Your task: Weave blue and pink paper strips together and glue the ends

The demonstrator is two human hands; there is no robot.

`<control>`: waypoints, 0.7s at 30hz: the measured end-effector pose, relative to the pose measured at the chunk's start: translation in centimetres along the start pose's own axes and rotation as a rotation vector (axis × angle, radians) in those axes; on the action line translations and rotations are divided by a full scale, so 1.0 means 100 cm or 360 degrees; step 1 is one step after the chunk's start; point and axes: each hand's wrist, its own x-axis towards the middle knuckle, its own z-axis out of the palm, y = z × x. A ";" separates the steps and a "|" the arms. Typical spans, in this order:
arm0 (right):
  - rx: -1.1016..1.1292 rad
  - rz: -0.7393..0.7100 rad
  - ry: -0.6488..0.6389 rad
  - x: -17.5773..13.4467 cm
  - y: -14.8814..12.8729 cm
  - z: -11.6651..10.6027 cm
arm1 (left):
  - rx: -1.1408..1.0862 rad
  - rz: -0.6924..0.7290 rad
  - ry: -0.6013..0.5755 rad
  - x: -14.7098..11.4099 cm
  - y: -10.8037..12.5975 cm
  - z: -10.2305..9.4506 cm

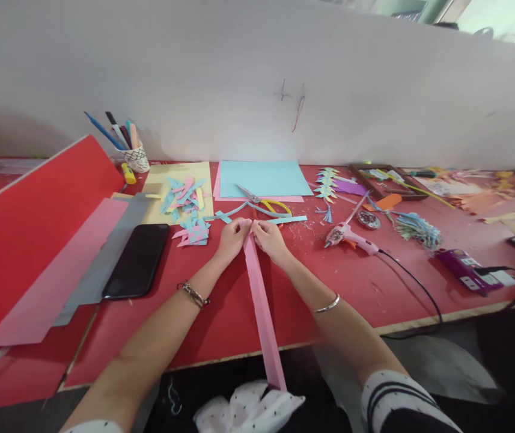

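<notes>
A long pink paper strip point(261, 307) runs from my fingertips down over the table's front edge to my lap. My left hand point(234, 239) pinches its far end, and my right hand point(270, 238) pinches the same end close beside it. Just beyond my fingers lie thin blue paper strips point(291, 219) and scissors point(275, 206) with yellow handles. Left of my left hand is a small pile of woven pink and blue paper pieces point(194, 233). More cut paper pieces point(184, 197) lie on a pale yellow sheet point(151, 180).
A black phone point(136, 261) and a red folder point(45, 234) lie left. Blue paper point(264, 177) sits against the wall. At right are a pink glue gun point(351, 237) with its cord, a purple power strip point(469, 272), a wooden frame point(390, 182) and a pen cup point(135, 158) far left.
</notes>
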 end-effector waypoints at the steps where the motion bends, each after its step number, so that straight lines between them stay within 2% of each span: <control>1: 0.0019 0.0015 -0.0004 -0.001 -0.001 0.000 | -0.0005 -0.0006 0.0016 0.000 0.000 0.000; 6: 0.0101 0.0086 0.0018 -0.004 -0.008 0.000 | -0.0030 -0.0063 0.0048 -0.002 0.001 -0.001; 15: 0.0186 0.0076 0.0055 -0.003 -0.008 -0.003 | -0.0037 -0.0163 -0.0181 -0.007 0.004 -0.002; 21: 0.0174 0.0107 -0.0070 -0.003 -0.005 -0.002 | 0.0086 -0.0140 -0.0091 -0.008 0.004 -0.002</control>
